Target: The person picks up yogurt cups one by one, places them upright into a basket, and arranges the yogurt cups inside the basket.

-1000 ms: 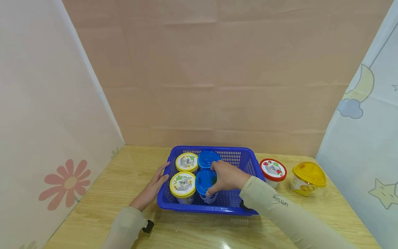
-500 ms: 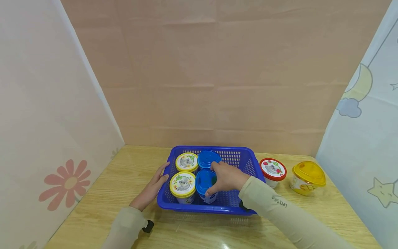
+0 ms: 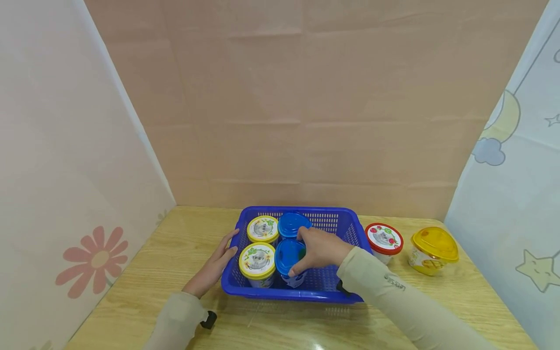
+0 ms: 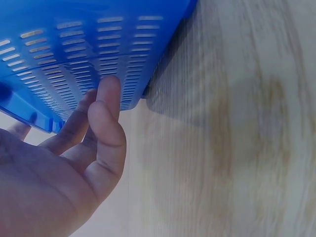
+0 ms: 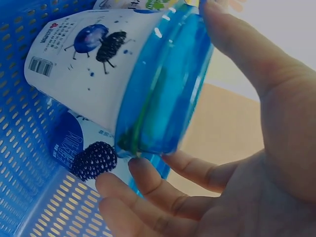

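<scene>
A blue plastic basket sits on the table with two yellow-lidded cups and two blue-lidded cups standing in it. My right hand grips the front blue-lidded cup by its lid, thumb on one side and fingertips on the other. Behind it stands the other blue-lidded cup, printed with a blackberry. At the basket's left side, my left hand holds the rim; in the left wrist view some fingertips lie against the slotted outer wall. The yellow-lidded cups fill the basket's left part.
Right of the basket stand a red-lidded cup and a yellow cup with a domed lid. The wooden table ends at a tan backdrop, with patterned cloth panels on both sides.
</scene>
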`<action>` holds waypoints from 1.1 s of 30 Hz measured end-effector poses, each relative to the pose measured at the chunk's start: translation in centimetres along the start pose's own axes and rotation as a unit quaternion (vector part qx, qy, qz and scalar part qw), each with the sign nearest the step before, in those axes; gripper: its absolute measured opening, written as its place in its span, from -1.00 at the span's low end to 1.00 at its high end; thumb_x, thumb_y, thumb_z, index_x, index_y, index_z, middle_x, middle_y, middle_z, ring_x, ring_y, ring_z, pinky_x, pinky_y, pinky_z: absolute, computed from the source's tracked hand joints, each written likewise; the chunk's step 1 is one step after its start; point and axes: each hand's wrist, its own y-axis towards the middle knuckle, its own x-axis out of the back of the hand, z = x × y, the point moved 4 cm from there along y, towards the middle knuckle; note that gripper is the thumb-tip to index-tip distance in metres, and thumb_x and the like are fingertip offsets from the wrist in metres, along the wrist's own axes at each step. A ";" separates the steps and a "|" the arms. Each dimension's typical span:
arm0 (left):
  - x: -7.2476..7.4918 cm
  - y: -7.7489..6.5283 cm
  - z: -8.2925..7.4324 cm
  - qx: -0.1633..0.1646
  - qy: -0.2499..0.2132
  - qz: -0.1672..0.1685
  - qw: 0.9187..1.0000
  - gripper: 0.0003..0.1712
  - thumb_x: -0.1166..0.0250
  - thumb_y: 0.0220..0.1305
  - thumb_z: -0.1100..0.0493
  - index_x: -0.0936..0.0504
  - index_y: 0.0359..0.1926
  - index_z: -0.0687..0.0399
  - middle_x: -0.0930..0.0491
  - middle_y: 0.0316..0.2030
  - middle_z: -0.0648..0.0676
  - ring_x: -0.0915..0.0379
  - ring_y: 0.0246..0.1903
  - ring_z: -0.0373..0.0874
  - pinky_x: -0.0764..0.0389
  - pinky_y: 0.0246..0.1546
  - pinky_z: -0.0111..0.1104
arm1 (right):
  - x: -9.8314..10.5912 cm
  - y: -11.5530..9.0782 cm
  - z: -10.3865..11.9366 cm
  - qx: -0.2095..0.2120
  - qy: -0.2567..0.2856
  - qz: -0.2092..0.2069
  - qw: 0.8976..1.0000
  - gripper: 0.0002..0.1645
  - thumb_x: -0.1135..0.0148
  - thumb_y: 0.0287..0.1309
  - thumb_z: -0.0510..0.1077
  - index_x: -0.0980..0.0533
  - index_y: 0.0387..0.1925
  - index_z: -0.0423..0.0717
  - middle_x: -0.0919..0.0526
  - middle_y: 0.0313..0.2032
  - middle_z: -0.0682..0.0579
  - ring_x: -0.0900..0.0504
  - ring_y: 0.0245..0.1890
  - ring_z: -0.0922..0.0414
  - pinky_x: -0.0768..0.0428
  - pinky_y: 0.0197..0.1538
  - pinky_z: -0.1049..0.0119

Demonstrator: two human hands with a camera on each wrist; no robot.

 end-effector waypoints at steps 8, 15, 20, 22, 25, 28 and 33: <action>0.0 -0.1 0.1 0.006 -0.012 0.001 1.000 -0.40 0.05 0.57 -0.16 -0.03 0.53 -0.49 -0.33 0.34 0.26 -0.42 0.23 0.11 -0.54 0.15 -0.04 | 1.5 -0.7 -1.2 0.007 0.040 -0.010 0.999 0.05 -0.61 -0.25 0.32 -0.43 0.21 -0.13 -0.62 0.08 -0.10 -0.62 0.02 -0.01 -0.63 0.07 -0.04; -0.1 -0.3 -0.3 -0.003 -0.015 0.009 1.000 -0.37 0.05 0.58 -0.13 0.00 0.55 -0.39 -0.21 0.43 0.29 -0.34 0.30 0.17 -0.53 0.17 -0.01 | 3.2 -2.2 -3.6 -0.002 0.072 -0.036 0.997 -0.18 -0.57 -0.12 0.24 -0.48 0.11 -0.05 -0.62 -0.16 0.00 -0.58 -0.13 0.06 -0.65 -0.08 0.04; -0.2 -0.4 -0.6 -0.005 -0.026 0.015 1.000 -0.37 0.06 0.59 -0.12 0.00 0.56 -0.37 -0.18 0.44 0.30 -0.34 0.30 0.20 -0.56 0.13 -0.03 | 4.4 -3.9 -5.7 -0.028 0.082 -0.071 0.994 -0.14 -0.50 -0.02 0.26 -0.42 0.17 -0.14 -0.61 -0.09 -0.10 -0.60 -0.14 0.00 -0.66 -0.10 0.01; -0.1 -0.4 -0.5 -0.001 -0.024 0.013 1.000 -0.37 0.06 0.58 -0.13 0.00 0.55 -0.40 -0.18 0.44 0.28 -0.34 0.30 0.19 -0.56 0.13 -0.05 | 4.8 -4.5 -6.7 -0.043 0.085 -0.091 0.991 -0.11 -0.48 0.01 0.26 -0.39 0.20 -0.18 -0.61 -0.06 -0.18 -0.61 -0.12 -0.05 -0.66 -0.10 0.00; -0.1 -0.4 -0.5 0.003 -0.022 0.009 1.000 -0.38 0.04 0.57 -0.14 -0.02 0.54 -0.46 -0.18 0.46 0.25 -0.34 0.31 0.19 -0.56 0.13 -0.05 | 5.4 -5.3 -8.4 -0.056 0.079 -0.120 0.988 -0.08 -0.45 0.06 0.24 -0.34 0.23 -0.26 -0.61 -0.02 -0.29 -0.62 -0.11 -0.12 -0.66 -0.11 -0.06; 0.0 -0.4 -0.4 0.004 -0.022 0.010 1.000 -0.39 0.04 0.57 -0.14 -0.03 0.53 -0.48 -0.18 0.45 0.25 -0.34 0.30 0.19 -0.56 0.13 -0.05 | 5.8 -5.9 -10.4 -0.077 0.069 -0.147 0.984 -0.07 -0.43 0.08 0.24 -0.32 0.23 -0.30 -0.62 -0.02 -0.34 -0.62 -0.12 -0.16 -0.65 -0.11 -0.07; 0.0 -0.3 -0.3 0.005 -0.019 0.009 1.000 -0.39 0.04 0.58 -0.13 -0.03 0.54 -0.46 -0.26 0.38 0.31 -0.41 0.23 0.17 -0.60 0.08 -0.06 | 5.7 -6.7 -13.6 -0.108 0.068 -0.170 0.977 -0.04 -0.42 0.07 0.24 -0.29 0.23 -0.36 -0.53 0.06 -0.48 -0.56 -0.03 -0.30 -0.61 -0.06 -0.13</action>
